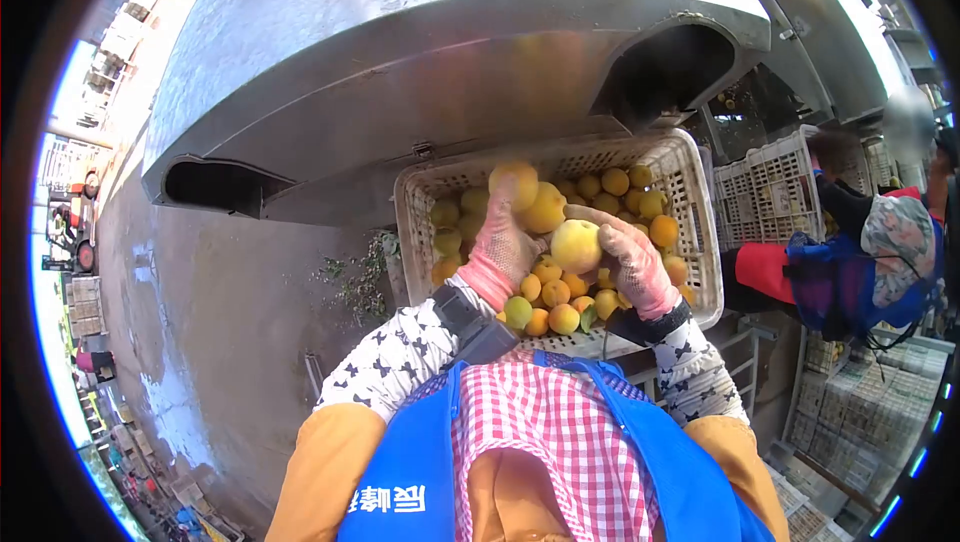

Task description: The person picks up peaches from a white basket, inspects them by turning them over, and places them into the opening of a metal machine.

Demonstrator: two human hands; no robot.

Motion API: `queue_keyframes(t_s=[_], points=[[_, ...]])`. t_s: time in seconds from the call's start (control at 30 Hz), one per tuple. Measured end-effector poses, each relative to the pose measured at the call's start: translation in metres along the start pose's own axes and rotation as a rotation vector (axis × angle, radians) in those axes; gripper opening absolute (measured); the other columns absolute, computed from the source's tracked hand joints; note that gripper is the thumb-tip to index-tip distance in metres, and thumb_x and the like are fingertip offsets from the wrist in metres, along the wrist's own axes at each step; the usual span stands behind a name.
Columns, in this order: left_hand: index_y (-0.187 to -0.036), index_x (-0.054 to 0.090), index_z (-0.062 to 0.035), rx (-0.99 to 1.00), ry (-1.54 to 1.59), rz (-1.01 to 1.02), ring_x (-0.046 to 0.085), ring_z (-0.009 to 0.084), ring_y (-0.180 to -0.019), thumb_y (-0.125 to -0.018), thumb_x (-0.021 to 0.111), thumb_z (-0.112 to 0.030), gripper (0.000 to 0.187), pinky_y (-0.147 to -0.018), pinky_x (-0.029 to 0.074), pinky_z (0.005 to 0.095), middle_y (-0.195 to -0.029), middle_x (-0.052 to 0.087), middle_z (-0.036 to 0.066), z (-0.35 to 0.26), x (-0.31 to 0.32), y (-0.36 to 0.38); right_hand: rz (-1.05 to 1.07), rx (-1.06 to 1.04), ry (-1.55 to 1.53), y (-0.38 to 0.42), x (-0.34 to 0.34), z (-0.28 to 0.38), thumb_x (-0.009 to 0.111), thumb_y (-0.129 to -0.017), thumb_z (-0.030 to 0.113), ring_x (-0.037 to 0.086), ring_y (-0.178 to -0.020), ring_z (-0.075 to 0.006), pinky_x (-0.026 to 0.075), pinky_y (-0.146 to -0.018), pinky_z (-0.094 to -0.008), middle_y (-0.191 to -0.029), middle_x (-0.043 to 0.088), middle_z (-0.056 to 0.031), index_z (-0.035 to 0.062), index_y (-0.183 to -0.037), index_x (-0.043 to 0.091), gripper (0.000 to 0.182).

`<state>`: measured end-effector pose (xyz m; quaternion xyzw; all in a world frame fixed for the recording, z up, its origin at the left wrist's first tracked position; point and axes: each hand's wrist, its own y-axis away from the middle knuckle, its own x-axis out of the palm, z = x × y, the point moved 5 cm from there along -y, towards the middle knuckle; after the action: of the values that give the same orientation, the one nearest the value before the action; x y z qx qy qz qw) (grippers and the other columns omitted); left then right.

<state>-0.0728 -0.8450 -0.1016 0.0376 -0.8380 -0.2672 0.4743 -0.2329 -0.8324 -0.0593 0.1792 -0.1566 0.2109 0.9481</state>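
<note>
My left hand, in a pink work glove soiled at the fingers, closes around a yellow peach. Another peach sits at its fingertips, partly blurred. In a matching glove, my right hand grips a pale yellow peach with its fingers on the right side. Both hands are above a whitish plastic crate that holds many yellow and orange peaches. A greenish fruit and a green leaf lie among those near me.
A large metal machine with dark openings stands just beyond the crate. To the right, another person in a blue vest is beside another crate. Leaf debris lies on the wet concrete floor at left. Stacked crates stand lower right.
</note>
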Motion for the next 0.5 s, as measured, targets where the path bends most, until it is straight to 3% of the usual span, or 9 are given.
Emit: queue_keyframes(t_s=[0.03,0.07,0.13,0.17,0.27,0.33,0.43,0.47,0.5], points=[[-0.124,0.054,-0.0084,0.003,-0.032,0.012,0.061,0.0238,-0.103,-0.085,0.067,-0.065,0.07,-0.09,0.054,0.0387,-0.113,0.061,0.009,0.009,-0.002,-0.009,-0.022,0.011,0.228,0.0,0.004,-0.007,0.057,-0.098,0.037,0.065,-0.105,-0.0224,0.05,-0.092,-0.0315,-0.116,0.066,-0.0122,-0.0001,-0.141,0.051,0.057],[-0.124,0.055,-0.0084,-0.01,-0.01,-0.047,0.062,0.0225,-0.101,-0.085,0.066,-0.066,0.07,-0.09,0.055,0.0373,-0.112,0.061,0.009,0.02,-0.008,-0.016,-0.076,-0.237,0.509,-0.001,0.007,-0.005,0.061,-0.096,0.04,0.061,-0.112,-0.0299,0.048,-0.097,-0.0373,-0.125,0.061,-0.0192,-0.0002,-0.143,0.048,0.063],[-0.123,0.055,-0.0081,-0.034,0.073,-0.006,0.063,0.0226,-0.102,-0.086,0.065,-0.066,0.069,-0.089,0.056,0.0375,-0.114,0.061,0.009,0.02,0.011,-0.014,-0.12,-0.549,0.715,0.006,0.013,0.006,0.07,-0.088,0.043,0.058,-0.116,-0.0354,0.047,-0.099,-0.0411,-0.131,0.054,-0.0236,-0.0006,-0.144,0.046,0.075],[-0.123,0.055,-0.0081,-0.034,0.064,0.002,0.063,0.0226,-0.102,-0.086,0.065,-0.066,0.069,-0.089,0.056,0.0375,-0.114,0.061,0.009,0.023,0.016,-0.014,-0.161,-0.478,0.804,0.008,0.01,0.005,0.08,-0.078,0.04,0.058,-0.115,-0.0363,0.047,-0.1,-0.0406,-0.132,0.052,-0.0233,0.0004,-0.144,0.045,0.085],[-0.124,0.054,-0.0079,0.0,0.012,0.125,0.062,0.0249,-0.106,-0.086,0.065,-0.065,0.069,-0.094,0.054,0.04,-0.116,0.062,0.01,0.028,0.041,-0.015,-0.38,-0.436,0.858,0.003,-0.008,0.015,0.084,-0.072,0.033,0.059,-0.116,-0.0349,0.047,-0.101,-0.0399,-0.127,0.055,-0.022,0.0005,-0.142,0.047,0.086],[-0.125,0.054,-0.0085,0.018,0.082,0.171,0.061,0.0269,-0.11,-0.088,0.064,-0.063,0.067,-0.101,0.051,0.0438,-0.117,0.062,0.01,0.022,0.06,-0.019,-0.416,-0.544,0.816,0.001,-0.017,0.035,0.083,-0.073,0.026,0.059,-0.115,-0.0316,0.047,-0.101,-0.0387,-0.124,0.058,-0.0194,0.0006,-0.141,0.049,0.08],[-0.131,0.049,-0.0083,0.031,0.126,0.21,0.057,0.028,-0.118,-0.091,0.062,-0.057,0.064,-0.106,0.046,0.047,-0.126,0.057,0.012,0.013,0.072,-0.027,-0.403,-0.481,0.358,-0.013,-0.039,0.045,0.079,-0.075,0.02,0.059,-0.114,-0.0265,0.046,-0.102,-0.0366,-0.121,0.059,-0.0144,0.0014,-0.138,0.053,0.071],[-0.133,0.048,-0.0079,0.045,0.147,0.169,0.055,0.0277,-0.121,-0.092,0.062,-0.056,0.064,-0.107,0.045,0.0469,-0.129,0.055,0.013,0.009,0.072,-0.03,-0.412,-0.491,0.364,-0.017,-0.041,0.049,0.079,-0.075,0.02,0.059,-0.114,-0.0265,0.046,-0.102,-0.0366,-0.121,0.059,-0.0144,0.0014,-0.138,0.053,0.071],[-0.132,0.05,-0.007,-0.023,0.191,0.247,0.051,0.0313,-0.123,-0.086,0.07,-0.055,0.069,-0.112,0.036,0.0497,-0.133,0.054,0.013,0.008,0.073,-0.039,-0.447,-0.523,0.528,-0.021,-0.035,0.06,0.079,-0.076,0.02,0.059,-0.114,-0.0262,0.045,-0.102,-0.0362,-0.121,0.059,-0.0142,0.0022,-0.137,0.055,0.069]])
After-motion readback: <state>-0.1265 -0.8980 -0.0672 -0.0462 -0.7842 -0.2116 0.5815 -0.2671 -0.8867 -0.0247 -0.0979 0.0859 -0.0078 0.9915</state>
